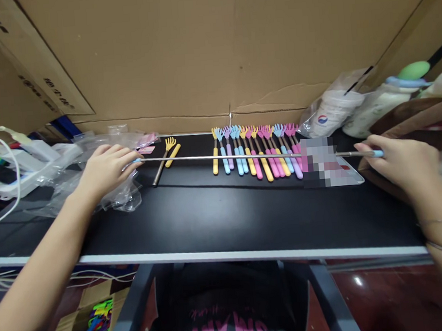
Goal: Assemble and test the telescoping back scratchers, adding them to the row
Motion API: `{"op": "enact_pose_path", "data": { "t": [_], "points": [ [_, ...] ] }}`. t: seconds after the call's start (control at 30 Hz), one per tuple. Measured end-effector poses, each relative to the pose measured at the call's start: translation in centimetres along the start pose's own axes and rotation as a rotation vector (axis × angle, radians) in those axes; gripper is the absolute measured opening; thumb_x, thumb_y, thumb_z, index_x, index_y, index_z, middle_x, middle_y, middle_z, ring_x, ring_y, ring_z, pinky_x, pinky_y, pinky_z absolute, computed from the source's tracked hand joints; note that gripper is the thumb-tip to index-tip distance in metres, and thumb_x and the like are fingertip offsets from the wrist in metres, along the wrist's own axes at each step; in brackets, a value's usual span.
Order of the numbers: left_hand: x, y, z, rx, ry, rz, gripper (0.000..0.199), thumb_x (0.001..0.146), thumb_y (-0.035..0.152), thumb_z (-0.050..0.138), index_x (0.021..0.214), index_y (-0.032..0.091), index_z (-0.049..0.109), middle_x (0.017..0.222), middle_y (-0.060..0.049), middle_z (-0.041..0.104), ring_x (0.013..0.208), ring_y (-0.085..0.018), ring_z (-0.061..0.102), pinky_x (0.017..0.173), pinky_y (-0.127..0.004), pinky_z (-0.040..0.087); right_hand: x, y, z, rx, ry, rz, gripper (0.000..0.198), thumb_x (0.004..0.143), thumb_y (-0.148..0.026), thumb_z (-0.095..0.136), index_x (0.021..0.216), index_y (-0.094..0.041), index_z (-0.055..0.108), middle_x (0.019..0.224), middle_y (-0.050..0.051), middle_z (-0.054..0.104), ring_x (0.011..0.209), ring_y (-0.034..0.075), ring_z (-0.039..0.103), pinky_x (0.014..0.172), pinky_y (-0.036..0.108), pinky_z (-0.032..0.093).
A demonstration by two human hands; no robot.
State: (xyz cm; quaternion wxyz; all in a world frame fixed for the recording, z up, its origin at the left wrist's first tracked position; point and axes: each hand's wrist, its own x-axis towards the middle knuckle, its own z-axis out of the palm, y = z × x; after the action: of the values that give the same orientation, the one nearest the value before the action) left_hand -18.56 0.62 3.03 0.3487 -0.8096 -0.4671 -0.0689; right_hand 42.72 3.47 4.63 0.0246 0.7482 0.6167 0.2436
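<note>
A telescopic back scratcher point(212, 157), drawn out long, spans the space between my two hands above the table. My left hand point(110, 166) is closed around its left end, where a bit of light blue shows at the fingers. My right hand point(400, 159) pinches the thicker right end, and a light blue tip sticks out past the fingers. Behind the rod lies a row of several short back scratchers point(258, 152) with yellow, blue, purple and pink claws and handles. Nearer my left hand are a yellow-clawed scratcher point(163, 162) with a bare metal shaft and a loose yellow handle sleeve point(173, 156).
Crumpled clear plastic bags point(119, 194) and a white tray point(33, 170) with a cable lie at left. A bagged white cup point(329, 113), a bottle point(377, 105) and a blurred-out flat item point(349, 173) are at right. Cardboard walls point(196, 50) stand behind.
</note>
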Motion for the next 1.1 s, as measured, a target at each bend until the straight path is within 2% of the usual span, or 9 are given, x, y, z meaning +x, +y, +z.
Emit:
{"op": "enact_pose_path", "data": {
  "t": [0.2, 0.3, 0.4, 0.5, 0.67, 0.83, 0.93, 1.1],
  "points": [
    [0.0, 0.6, -0.7, 0.052, 0.008, -0.017, 0.024, 0.096, 0.033, 0.034, 0.096, 0.020, 0.054, 0.090, -0.003, 0.065, 0.087, -0.019, 0.050, 0.077, -0.032, 0.037, -0.3, -0.1, 0.2, 0.018, 0.065, -0.029, 0.030, 0.085, -0.047, 0.042, 0.087, -0.022, 0.059, 0.073, 0.010, 0.060, 0.055, 0.015, 0.035, 0.053, 0.029, 0.013],
    [0.2, 1.2, -1.4, 0.139, 0.018, 0.022, 0.023, 0.096, 0.031, 0.033, 0.092, 0.021, 0.053, 0.083, -0.001, 0.066, 0.081, -0.018, 0.052, 0.076, -0.031, 0.039, -0.3, 0.0, 0.2, -0.003, 0.095, -0.035, 0.029, 0.086, -0.045, 0.041, 0.084, -0.022, 0.057, 0.072, 0.010, 0.060, 0.054, 0.015, 0.034, 0.053, 0.029, 0.012],
    [1.0, 2.2, -1.9, 0.119, 0.041, 0.079, 0.022, 0.096, 0.028, 0.035, 0.091, 0.020, 0.054, 0.083, -0.001, 0.068, 0.079, -0.016, 0.056, 0.075, -0.030, 0.040, -0.5, -1.0, -0.2, -0.011, 0.108, -0.064, 0.026, 0.086, -0.043, 0.041, 0.081, -0.022, 0.055, 0.070, 0.009, 0.059, 0.054, 0.015, 0.036, 0.053, 0.028, 0.013],
    [2.3, 4.3, -2.3, 0.030, 0.074, 0.122, 0.026, 0.095, 0.028, 0.036, 0.083, 0.020, 0.057, 0.078, -0.002, 0.068, 0.074, -0.017, 0.059, 0.072, -0.029, 0.040, -1.4, -3.3, -1.2, -0.004, 0.107, -0.139, 0.026, 0.087, -0.042, 0.041, 0.080, -0.022, 0.055, 0.068, 0.008, 0.060, 0.053, 0.015, 0.039, 0.052, 0.026, 0.014],
    [4.5, 8.8, -3.2, -0.123, 0.108, 0.197, 0.030, 0.095, 0.031, 0.040, 0.073, 0.020, 0.059, 0.061, 0.000, 0.063, 0.058, -0.014, 0.059, 0.059, -0.026, 0.038, -3.8, -7.8, -3.4, 0.066, 0.123, -0.369, 0.031, 0.090, -0.039, 0.035, 0.084, -0.021, 0.059, 0.072, 0.007, 0.065, 0.055, 0.014, 0.047, 0.051, 0.025, 0.015],
    [5.8, 10.4, -4.0, -0.146, 0.122, 0.158, 0.031, 0.094, 0.030, 0.040, 0.070, 0.019, 0.057, 0.057, -0.001, 0.061, 0.054, -0.015, 0.058, 0.053, -0.026, 0.034, -4.6, -10.2, -4.3, 0.096, 0.208, -0.389, 0.033, 0.090, -0.039, 0.034, 0.086, -0.021, 0.061, 0.068, 0.006, 0.065, 0.054, 0.015, 0.050, 0.051, 0.026, 0.013],
    [6.8, 11.4, -4.4, -0.199, 0.129, 0.211, 0.031, 0.094, 0.030, 0.042, 0.068, 0.018, 0.055, 0.053, -0.001, 0.058, 0.052, -0.016, 0.058, 0.051, -0.026, 0.032, -4.6, -11.9, -4.8, 0.148, 0.201, -0.470, 0.029, 0.089, -0.033, 0.035, 0.087, -0.022, 0.062, 0.070, 0.005, 0.067, 0.055, 0.015, 0.052, 0.051, 0.027, 0.015],
    [8.7, 14.9, -5.1, -0.298, 0.126, 0.223, 0.029, 0.093, 0.032, 0.045, 0.070, 0.017, 0.053, 0.052, 0.000, 0.057, 0.047, -0.015, 0.055, 0.048, -0.025, 0.027, -5.8, -15.7, -6.9, 0.234, 0.193, -0.538, 0.032, 0.092, -0.035, 0.032, 0.088, -0.023, 0.061, 0.071, 0.005, 0.068, 0.058, 0.016, 0.058, 0.050, 0.026, 0.014]
  ]
}}
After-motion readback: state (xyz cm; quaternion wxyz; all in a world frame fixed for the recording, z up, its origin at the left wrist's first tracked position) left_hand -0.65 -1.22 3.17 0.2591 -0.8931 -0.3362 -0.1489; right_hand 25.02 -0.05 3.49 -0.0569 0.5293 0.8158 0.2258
